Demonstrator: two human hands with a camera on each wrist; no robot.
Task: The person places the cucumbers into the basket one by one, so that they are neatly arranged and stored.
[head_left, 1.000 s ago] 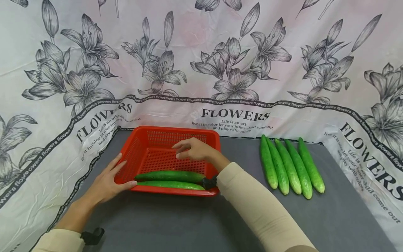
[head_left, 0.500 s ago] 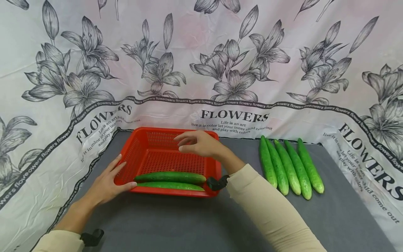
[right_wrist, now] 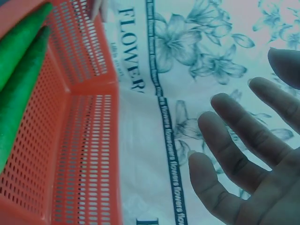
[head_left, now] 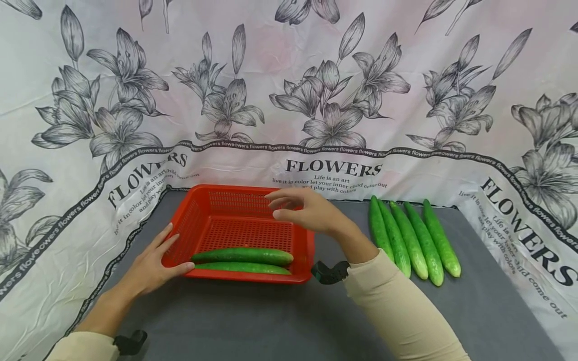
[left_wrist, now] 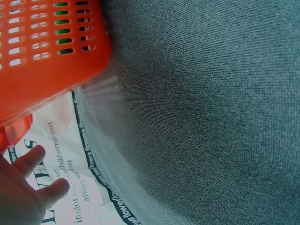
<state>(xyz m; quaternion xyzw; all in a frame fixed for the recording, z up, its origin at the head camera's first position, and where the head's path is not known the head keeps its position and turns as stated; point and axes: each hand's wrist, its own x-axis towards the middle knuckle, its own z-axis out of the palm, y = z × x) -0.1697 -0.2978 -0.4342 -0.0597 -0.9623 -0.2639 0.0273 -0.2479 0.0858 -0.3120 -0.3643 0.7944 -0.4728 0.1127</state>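
A red plastic basket point(head_left: 244, 278) stands on the grey table, with two green cucumbers point(head_left: 253, 256) lying side by side along its front wall. At the basket's left side is my left hand point(head_left: 152, 268), its thumb at the front left corner and its fingers spread along the left rim. The left wrist view shows those fingers point(left_wrist: 55, 191) extended near the perforated wall. Above the basket's right rim hovers my right hand point(head_left: 311, 210), fingers loosely bent and holding nothing. In the right wrist view its fingers point(right_wrist: 234, 159) are spread apart, away from the basket.
Several more cucumbers point(head_left: 413, 240) lie in a row on the table point(head_left: 235, 321) to the right of the basket, partly behind the right forearm. A white flower-printed cloth point(head_left: 253, 115) hangs behind and along the sides of the table.
My right hand has moved up and to the right, from over the basket's middle to its right rim. The left hand stays at the basket, and the cucumbers in it lie as before.
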